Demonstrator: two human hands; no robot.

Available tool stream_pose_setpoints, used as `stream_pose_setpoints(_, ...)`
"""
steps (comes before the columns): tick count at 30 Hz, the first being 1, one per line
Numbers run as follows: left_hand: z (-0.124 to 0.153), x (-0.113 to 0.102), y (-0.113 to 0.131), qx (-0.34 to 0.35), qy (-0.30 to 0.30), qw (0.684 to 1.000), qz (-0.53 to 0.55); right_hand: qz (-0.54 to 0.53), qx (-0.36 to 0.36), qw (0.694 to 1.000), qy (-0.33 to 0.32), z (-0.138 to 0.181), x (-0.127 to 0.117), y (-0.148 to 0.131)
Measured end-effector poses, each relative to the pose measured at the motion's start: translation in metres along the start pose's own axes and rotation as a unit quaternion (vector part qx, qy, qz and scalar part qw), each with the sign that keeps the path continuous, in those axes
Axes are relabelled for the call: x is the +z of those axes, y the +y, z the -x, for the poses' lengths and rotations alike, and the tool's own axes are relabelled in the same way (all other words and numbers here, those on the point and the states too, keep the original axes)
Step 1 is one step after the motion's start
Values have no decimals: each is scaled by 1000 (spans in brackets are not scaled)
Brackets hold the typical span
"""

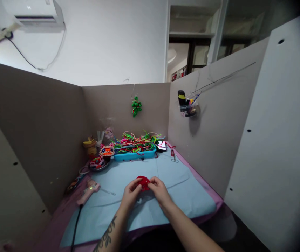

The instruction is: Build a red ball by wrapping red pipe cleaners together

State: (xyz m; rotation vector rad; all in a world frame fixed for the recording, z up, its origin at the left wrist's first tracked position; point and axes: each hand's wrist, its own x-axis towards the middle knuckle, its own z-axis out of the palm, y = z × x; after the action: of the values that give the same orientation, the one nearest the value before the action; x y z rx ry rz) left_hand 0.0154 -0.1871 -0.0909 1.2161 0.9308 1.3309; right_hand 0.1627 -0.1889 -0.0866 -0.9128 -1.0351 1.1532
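Observation:
A small red craft piece, seemingly of fuzzy or knotted cord, is held up between both hands above the light blue cloth. My left hand pinches its left edge with thumb and fingers. From the other side, my right hand grips the right edge, fingers closed. Its exact shape is too small to make out, and the fingertips cover part of it. Below the hands, a small pale item rests on the cloth.
A blue tray heaped with colourful cords stands at the back. To the left lie a pink glue gun with a black cable and a bowl of craft pieces. Scissors lie back right. Grey partitions enclose the table.

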Motion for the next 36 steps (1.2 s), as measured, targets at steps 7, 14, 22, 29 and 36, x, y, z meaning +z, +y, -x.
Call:
stream_pose_setpoints(7, -6, -2, -9, 15, -24, 999, 21, -26, 53, 998, 27, 2, 2, 9)
stream_pose_setpoints(14, -5, 0, -3, 28, 4, 1000, 4, 4, 12, 999, -31, 5, 5, 18)
stream_pose_setpoints(22, -6, -2, -4, 48, 41, 998, -12, 282, -206, 937, 24, 26, 9, 6)
stream_pose_setpoints(29, -7, -3, -7, 64, 37, 995, -60, 390, -257, 882, -67, 34, 16, -5)
stream_pose_setpoints(36, -3, 1, -2, 91, 48, 989, -106, 355, -230, 905, -52, 29, 13, -1)
